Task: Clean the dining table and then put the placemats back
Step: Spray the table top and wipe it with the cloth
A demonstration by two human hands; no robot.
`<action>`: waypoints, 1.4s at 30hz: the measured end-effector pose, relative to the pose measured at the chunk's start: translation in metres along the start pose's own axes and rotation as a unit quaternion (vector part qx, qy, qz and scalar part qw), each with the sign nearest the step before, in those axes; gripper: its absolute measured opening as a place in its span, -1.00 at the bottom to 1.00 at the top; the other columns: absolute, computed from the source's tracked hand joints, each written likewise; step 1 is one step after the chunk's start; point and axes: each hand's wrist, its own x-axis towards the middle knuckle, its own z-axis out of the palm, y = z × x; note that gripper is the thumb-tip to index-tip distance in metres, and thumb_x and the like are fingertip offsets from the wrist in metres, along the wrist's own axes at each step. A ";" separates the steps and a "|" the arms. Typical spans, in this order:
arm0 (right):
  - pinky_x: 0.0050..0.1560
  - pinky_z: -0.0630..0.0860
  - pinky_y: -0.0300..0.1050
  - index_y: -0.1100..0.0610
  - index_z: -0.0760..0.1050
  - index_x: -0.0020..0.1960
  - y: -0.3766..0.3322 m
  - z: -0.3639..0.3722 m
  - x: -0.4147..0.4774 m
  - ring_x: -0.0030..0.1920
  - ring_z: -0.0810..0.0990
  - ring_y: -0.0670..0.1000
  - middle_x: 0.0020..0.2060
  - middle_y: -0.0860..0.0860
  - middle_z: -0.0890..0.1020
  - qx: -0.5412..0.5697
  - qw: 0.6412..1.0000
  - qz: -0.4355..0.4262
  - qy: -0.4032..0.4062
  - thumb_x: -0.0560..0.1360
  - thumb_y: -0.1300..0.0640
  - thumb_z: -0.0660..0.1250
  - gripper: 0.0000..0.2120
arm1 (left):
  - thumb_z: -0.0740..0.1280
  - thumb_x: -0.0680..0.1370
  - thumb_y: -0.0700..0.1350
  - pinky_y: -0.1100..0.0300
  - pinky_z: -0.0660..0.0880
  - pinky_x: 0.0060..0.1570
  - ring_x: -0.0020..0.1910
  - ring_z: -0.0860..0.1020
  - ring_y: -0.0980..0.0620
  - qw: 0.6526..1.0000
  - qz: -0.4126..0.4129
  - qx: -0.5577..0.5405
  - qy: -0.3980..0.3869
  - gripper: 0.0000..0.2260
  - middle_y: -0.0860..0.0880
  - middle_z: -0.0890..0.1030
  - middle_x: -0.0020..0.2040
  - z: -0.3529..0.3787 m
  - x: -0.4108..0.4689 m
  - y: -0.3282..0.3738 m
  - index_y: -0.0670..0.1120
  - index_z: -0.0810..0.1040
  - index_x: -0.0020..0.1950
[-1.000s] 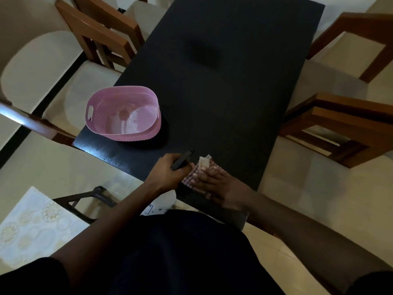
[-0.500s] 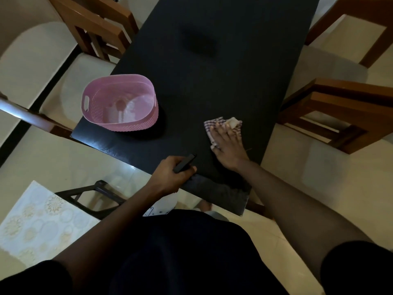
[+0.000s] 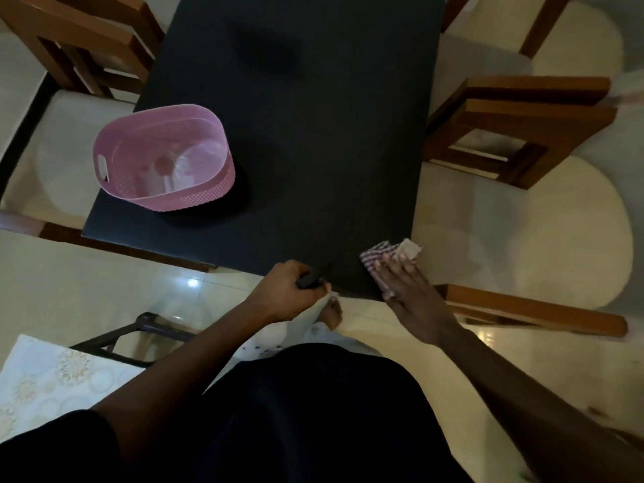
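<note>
The black dining table (image 3: 313,134) runs away from me. My right hand (image 3: 406,287) lies flat with straight fingers on a red-and-white checked cloth (image 3: 381,256), pressing it onto the table's near right corner. My left hand (image 3: 289,291) grips a small black object (image 3: 315,276) at the table's near edge, and a white thing hangs below that hand. A pale patterned placemat (image 3: 45,378) lies off the table at the lower left.
A pink perforated basket (image 3: 163,158) stands on the table's left side near the front. Wooden chairs with pale seats flank the table: left (image 3: 80,47), right (image 3: 522,130), and one rail near my right arm (image 3: 533,308). A dark metal frame (image 3: 132,336) stands lower left.
My right hand slid the cloth from the near middle edge outward onto the table, then back to the near right corner. My left hand stayed at the near edge with the black object.
</note>
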 end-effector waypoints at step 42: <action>0.31 0.58 0.27 -0.09 0.38 0.56 -0.124 -0.007 0.006 0.27 0.60 0.21 0.33 0.13 0.58 0.477 0.727 0.381 0.314 0.73 -0.01 0.16 -0.59 | 0.41 0.65 -0.05 0.21 0.48 -0.43 -0.45 0.51 0.05 0.976 0.088 -0.155 0.127 -0.80 -0.08 0.56 -0.31 -0.101 -0.091 -0.089 -0.19 0.61 -0.01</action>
